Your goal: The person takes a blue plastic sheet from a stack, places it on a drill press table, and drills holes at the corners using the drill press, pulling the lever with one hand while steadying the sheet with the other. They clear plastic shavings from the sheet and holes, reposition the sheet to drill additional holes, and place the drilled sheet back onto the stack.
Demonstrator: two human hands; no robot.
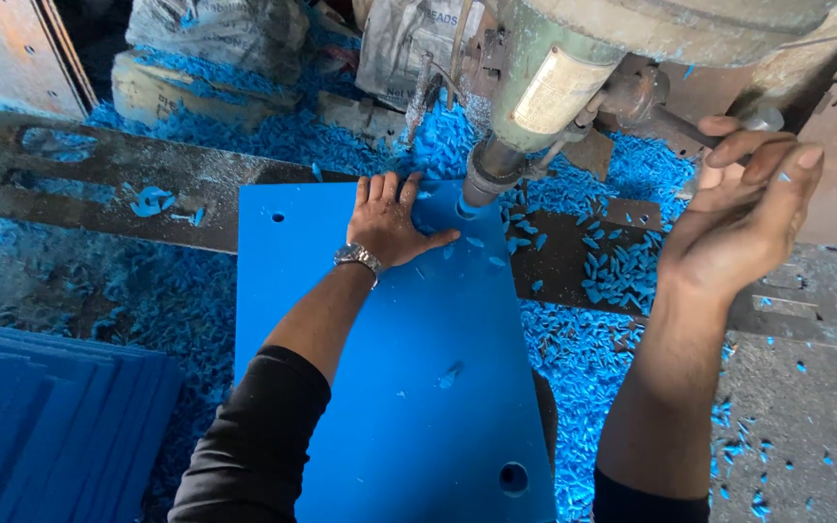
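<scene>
The blue plastic sheet (389,387) looks stiff, smooth and slippery, so the left hand (387,223) presses spread flat mid-frame while the right hand (743,218) curls around the drill lever (690,126).

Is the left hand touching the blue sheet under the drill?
Touching. The head view shows the left hand lying flat, palm down, on the blue plastic sheet, fingers spread beside the drill spindle, with no gap under it.

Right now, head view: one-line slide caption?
Left hand flat on blue sheet under drill spindle; right hand grips feed lever.
</scene>
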